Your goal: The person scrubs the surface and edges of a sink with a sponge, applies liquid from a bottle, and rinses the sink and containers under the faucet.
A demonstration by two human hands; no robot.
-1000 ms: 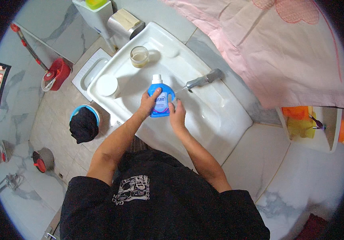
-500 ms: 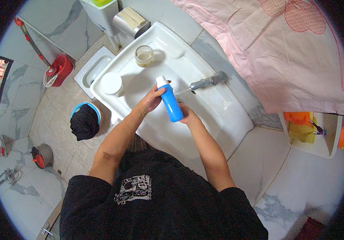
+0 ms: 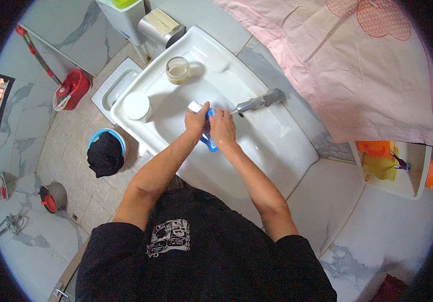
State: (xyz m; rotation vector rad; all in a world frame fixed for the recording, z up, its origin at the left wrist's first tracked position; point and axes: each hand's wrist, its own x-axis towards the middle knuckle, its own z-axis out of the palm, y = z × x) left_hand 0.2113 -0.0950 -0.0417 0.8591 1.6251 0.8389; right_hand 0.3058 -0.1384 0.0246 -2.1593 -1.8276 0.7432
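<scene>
Head view placed the blue detergent bottle [image 3: 211,146] between your two hands, over the white washbasin [image 3: 292,156] and near the chrome faucet [image 3: 259,103], its white cap [image 3: 195,106] tilted toward the far left. Your left hand [image 3: 195,122] was wrapped round the cap end, thumb against the body. Your right hand [image 3: 222,128] lay across the other side, fingers close together; its thumb was hidden, so you could not tell whether it pinched. The plastic was probably smooth and fairly stiff, giving slightly under a squeeze and unlikely to break. Its weight could not be judged, as your hands hid most of it. With what looked like a thin water stream [image 3: 233,111] beside it, the wall was likely slippery; the shoulder under the cap, with the other palm supporting the base, offered you the surest hold.
</scene>
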